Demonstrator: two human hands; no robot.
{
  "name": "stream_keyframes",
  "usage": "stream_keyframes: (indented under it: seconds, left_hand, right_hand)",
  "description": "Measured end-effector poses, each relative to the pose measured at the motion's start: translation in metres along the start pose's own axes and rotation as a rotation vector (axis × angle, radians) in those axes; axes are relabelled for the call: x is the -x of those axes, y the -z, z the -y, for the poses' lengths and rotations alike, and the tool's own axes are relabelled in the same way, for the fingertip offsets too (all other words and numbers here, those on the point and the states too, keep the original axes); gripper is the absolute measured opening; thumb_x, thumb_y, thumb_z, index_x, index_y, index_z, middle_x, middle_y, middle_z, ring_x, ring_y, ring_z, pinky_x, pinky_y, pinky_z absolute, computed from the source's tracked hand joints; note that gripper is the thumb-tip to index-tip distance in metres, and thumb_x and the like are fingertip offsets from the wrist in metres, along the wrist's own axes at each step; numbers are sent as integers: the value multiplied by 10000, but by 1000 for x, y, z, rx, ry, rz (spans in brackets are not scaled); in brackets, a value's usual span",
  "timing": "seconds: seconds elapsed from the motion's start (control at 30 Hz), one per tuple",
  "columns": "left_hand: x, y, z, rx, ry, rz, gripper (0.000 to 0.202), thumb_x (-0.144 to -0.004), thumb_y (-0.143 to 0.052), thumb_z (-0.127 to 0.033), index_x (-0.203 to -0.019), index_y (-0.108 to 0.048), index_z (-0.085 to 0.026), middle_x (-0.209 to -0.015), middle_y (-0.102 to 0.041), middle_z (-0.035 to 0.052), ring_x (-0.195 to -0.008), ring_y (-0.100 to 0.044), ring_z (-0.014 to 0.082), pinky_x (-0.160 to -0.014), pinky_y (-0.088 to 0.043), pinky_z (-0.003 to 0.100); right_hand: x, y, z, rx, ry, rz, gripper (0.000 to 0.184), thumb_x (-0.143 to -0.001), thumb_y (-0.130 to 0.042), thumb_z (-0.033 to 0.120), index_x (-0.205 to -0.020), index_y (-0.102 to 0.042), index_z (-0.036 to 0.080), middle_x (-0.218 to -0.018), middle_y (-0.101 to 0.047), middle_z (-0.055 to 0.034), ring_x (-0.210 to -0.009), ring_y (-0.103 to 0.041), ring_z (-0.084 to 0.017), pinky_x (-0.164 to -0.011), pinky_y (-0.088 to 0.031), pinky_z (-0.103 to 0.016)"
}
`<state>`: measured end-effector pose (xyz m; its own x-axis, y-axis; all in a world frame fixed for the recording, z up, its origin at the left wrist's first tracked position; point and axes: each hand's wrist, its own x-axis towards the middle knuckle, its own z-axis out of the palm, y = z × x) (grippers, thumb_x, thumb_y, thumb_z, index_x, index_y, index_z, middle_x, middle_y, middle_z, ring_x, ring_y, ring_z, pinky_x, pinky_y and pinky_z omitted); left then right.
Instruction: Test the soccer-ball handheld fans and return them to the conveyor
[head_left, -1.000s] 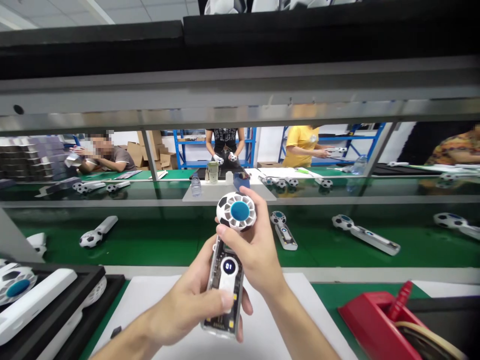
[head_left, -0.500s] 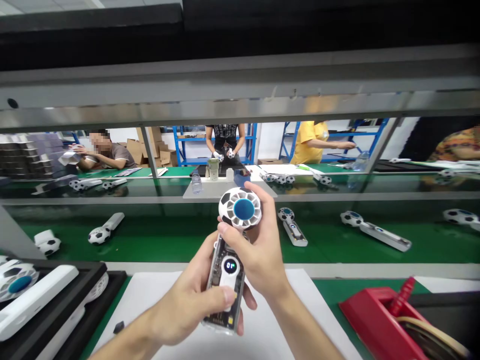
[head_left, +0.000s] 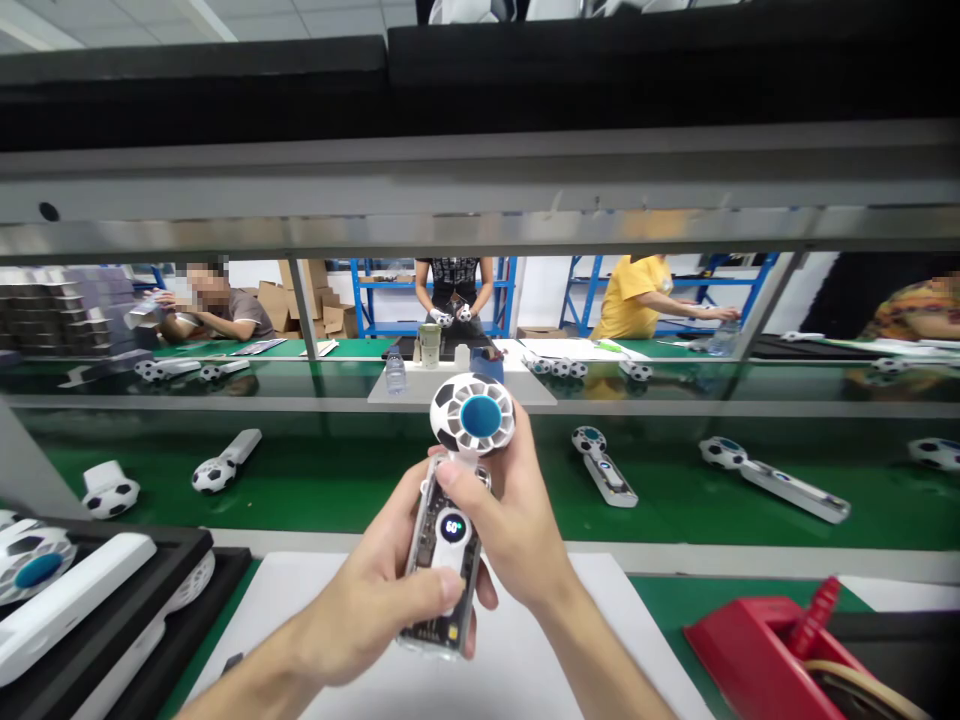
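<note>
A fan [head_left: 452, 530] with a football-patterned head and a clear handle is at the lower centre of the frame, held upright but leaning slightly, above a white sheet [head_left: 517, 680]. The left hand [head_left: 367, 605] is closed around the lower handle, its thumb pressed on the front below a small lit display [head_left: 452, 527], whose digits are too small to read surely. The right hand [head_left: 517, 520] grips the upper handle just under the head, thumb lying across the front. The head's blue centre faces the camera. Behind, a green belt [head_left: 322, 480] crosses the frame, with more fans [head_left: 604, 470] lying well apart on it, left and right of the hands. At lower left, a black tray [head_left: 180, 543] holds white fan parts and overlaps another tray; at lower right sits a red dispenser [head_left: 742, 650]. Farther back, near the centre, a bottle [head_left: 396, 370] and a cup [head_left: 429, 345] stand in front of a co-worker in black [head_left: 454, 280], who holds white objects. Right of centre, a co-worker in yellow [head_left: 626, 300] reaches toward another bottle [head_left: 724, 335].
</note>
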<state>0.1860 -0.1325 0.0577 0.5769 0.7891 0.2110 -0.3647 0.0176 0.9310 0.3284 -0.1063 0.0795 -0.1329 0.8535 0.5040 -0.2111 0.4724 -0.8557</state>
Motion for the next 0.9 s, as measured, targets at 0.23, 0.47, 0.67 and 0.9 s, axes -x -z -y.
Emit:
stream_keyframes:
  seconds: [0.23,0.47,0.67,0.9]
  left_hand:
    - [-1,1,-3,-31,8,-65,707,-829,-694,-367,-1393,-284,-248,-829,-682,53,-593,-646,148,-530,-505,238]
    - [-4,1,-2,-43,13,-84,576,-889,-615,-424,-1344,-318,-233,-759,-673,34,-553,-642,138,-497,-512,223]
    - [-7,0,0,-14,21,-141,447,-909,-580,-424,-1253,-385,-215,-714,-658,17,-502,-636,147,-452,-514,235]
    - [-10,0,3,-1,4,-201,377,-911,-551,-419,-1182,-420,-192,-594,-632,-1,-457,-618,160,-404,-490,224]
  right_hand:
    - [0,-2,-4,31,-28,7,567,-841,-688,345,-1337,-419,285,-1152,-637,-60,-1037,-646,-273,-840,-571,-418]
    - [1,-5,-8,31,-11,-20,589,-860,-674,354,-1364,-377,291,-1130,-636,-70,-1002,-648,-255,-769,-587,-372]
    - [1,-3,-7,123,-45,17,610,-892,-651,352,-1396,-321,259,-1172,-614,-75,-1024,-620,-230,-806,-560,-336]
    - [0,-2,-8,137,-53,48,592,-919,-625,365,-1403,-303,251,-1273,-594,-66,-1123,-591,-227,-921,-496,-350]
